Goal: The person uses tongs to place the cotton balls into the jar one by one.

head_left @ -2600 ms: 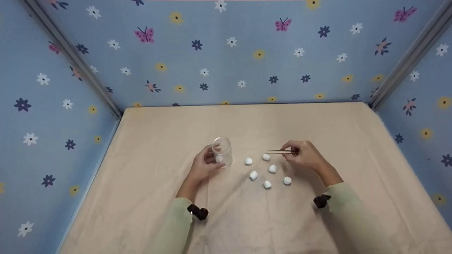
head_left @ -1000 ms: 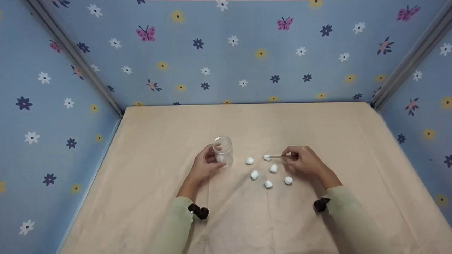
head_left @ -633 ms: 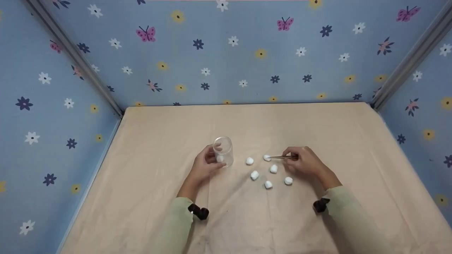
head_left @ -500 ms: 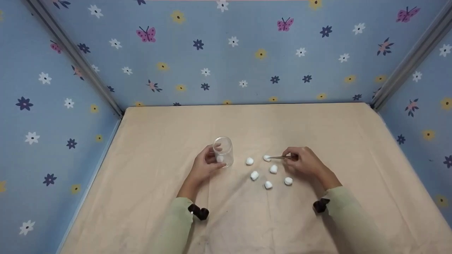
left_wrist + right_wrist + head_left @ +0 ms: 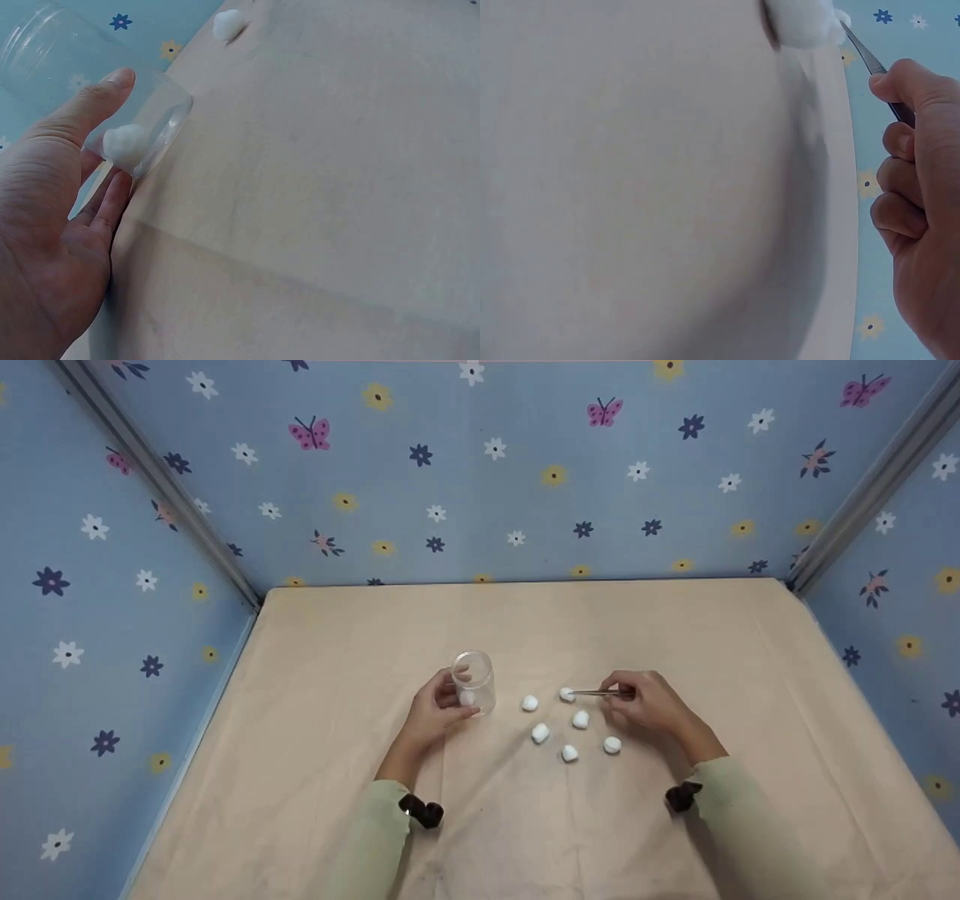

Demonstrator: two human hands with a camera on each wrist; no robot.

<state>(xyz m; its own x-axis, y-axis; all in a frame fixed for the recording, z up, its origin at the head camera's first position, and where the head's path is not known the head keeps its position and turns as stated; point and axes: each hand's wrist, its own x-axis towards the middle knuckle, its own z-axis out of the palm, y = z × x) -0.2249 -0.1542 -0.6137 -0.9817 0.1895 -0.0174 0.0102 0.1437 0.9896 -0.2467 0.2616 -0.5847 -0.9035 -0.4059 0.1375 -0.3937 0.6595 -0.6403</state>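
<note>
My left hand (image 5: 435, 705) grips a clear jar (image 5: 484, 690), which stands upright on the table with its mouth up. Inside it, near the bottom, lies one cotton ball (image 5: 126, 144). My right hand (image 5: 646, 701) pinches a pair of tweezers (image 5: 596, 692) between thumb and fingers, its other fingers curled in. The tweezers point left, and their tips meet another cotton ball (image 5: 567, 695), the farthest back of the loose ones. In the right wrist view the tweezers (image 5: 866, 56) reach a white ball at the top edge; a nearer cotton ball (image 5: 799, 21) partly covers it.
Several loose cotton balls lie between the hands, among them a cotton ball (image 5: 530, 703) nearest the jar and a cotton ball (image 5: 612, 745) nearest the right forearm. A beige cloth (image 5: 337, 660) covers the table. Blue flowered panels (image 5: 480, 487) rise behind and at both sides.
Since the oldest frame, the tweezers have come down onto the rear cotton ball and their arms have closed together. Over the last half second they have risen very slightly. The left hand and jar stay put.
</note>
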